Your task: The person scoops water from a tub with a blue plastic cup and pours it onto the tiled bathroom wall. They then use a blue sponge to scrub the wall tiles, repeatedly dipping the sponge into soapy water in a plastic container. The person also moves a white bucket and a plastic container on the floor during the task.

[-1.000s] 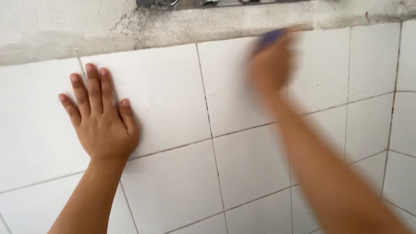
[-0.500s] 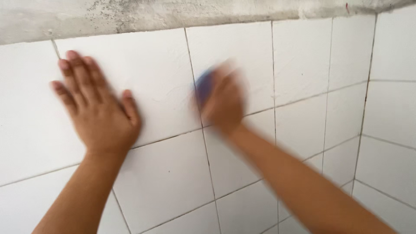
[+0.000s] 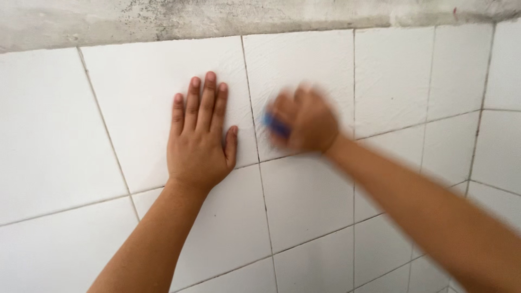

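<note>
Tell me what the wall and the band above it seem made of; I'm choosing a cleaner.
The white wall tiles look like glazed ceramic: smooth faces with a soft sheen, and thin grey grout lines between. The band above looks like bare cement or plaster: rough, matt grey, with dark speckled stains. The blue thing in the right hand is too blurred to judge.

My left hand (image 3: 199, 138) lies flat, palm down, fingers straight and close together pointing to the far side, thumb set slightly apart on the right. Its forearm runs straight back toward me, to the near left. My right hand (image 3: 304, 122) sits just right of it, blurred, fingers curled in a closed grip, knuckles up. Its forearm stretches off to the near right corner, elbow out of view.
</note>
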